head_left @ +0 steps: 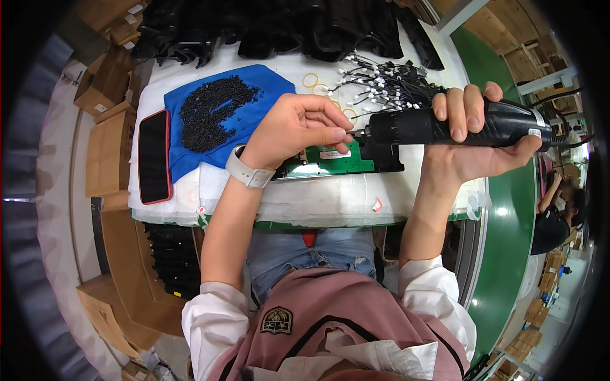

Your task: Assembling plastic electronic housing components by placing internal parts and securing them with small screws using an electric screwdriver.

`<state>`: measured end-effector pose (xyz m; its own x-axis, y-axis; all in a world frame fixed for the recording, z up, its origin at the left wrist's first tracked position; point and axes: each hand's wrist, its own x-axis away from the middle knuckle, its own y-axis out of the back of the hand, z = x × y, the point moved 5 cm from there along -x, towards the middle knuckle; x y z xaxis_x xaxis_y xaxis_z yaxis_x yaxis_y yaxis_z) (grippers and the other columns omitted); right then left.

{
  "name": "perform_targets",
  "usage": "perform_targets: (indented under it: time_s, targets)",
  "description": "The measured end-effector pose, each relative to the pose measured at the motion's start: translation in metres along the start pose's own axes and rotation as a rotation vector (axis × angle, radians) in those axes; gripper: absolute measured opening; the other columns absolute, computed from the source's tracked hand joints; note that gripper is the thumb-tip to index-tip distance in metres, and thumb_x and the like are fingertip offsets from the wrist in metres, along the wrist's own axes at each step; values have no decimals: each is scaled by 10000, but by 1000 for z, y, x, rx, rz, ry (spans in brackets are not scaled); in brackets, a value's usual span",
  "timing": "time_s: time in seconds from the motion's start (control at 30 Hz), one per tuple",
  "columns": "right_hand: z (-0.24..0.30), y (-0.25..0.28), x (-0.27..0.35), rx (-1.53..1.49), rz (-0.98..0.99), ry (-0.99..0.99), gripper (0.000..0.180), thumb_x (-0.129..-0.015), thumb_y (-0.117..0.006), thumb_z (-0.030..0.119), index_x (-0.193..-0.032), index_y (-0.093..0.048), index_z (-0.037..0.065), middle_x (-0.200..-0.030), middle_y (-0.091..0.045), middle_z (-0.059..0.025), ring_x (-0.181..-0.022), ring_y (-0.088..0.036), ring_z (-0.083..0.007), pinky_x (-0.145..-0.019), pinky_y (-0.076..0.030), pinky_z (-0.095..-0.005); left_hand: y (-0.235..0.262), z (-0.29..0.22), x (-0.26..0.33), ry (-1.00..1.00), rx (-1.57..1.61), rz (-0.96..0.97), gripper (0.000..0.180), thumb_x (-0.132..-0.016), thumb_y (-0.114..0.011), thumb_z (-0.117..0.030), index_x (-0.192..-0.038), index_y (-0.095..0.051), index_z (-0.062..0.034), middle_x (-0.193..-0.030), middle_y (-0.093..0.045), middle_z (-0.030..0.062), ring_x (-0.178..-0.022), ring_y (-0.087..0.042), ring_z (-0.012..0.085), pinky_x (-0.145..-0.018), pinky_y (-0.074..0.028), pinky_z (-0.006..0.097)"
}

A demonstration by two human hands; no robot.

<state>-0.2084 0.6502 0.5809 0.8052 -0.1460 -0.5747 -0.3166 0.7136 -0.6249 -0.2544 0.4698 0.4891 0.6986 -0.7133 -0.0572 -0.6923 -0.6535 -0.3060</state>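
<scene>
My right hand is wrapped around a black electric screwdriver, which lies level with its tip pointing left. At that tip, the thumb and fingers of my left hand are pinched together; what they hold, if anything, is too small to make out. Beneath both hands a green circuit board sits in a black plastic housing on the table. To the left, a blue cloth carries a heap of small black pieces that look like screws.
A phone in a red case lies at the table's left. Black cables with white connectors are heaped beyond the screwdriver, near yellow rubber bands. Black plastic parts line the far edge. Cardboard boxes stand left; another person works far right.
</scene>
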Motion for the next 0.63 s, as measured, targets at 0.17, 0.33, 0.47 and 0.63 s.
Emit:
perform_targets:
  time_s: [0.17,0.33,0.47,0.63]
  targets:
    - [0,-9,-5,-13,22,49,670,-716,-550,652,-967,-549,30,-601,-438,-2,-480,-420,-119,-595,-370,-296,6,-5,2,-43,-16,-42,135,-774,-653,-12,-880,-622,65,-800,-659,139,-700,-661,171,-667,-530,245]
    - [-1,-6,-7,-13,70,-2,711,-721,-488,708,-987,-572,54,-606,-450,3,-477,-415,-125,-583,-368,-305,3,-5,3,-40,-21,-17,137,-767,-658,-9,-878,-627,64,-793,-659,135,-693,-659,161,-663,-529,238]
    - [-8,-8,-13,-20,120,-92,765,-744,-402,756,-1013,-588,65,-611,-459,4,-482,-419,-135,-570,-369,-314,2,-4,4,-63,-98,34,141,-755,-667,-3,-875,-629,60,-791,-661,126,-695,-659,154,-658,-526,229]
    - [-15,-13,-22,-123,160,-181,796,-758,-366,761,-1050,-575,50,-638,-463,-9,-526,-438,-145,-622,-382,-327,4,-14,9,-43,-108,94,149,-756,-669,-4,-890,-637,54,-800,-668,132,-694,-662,162,-672,-531,233]
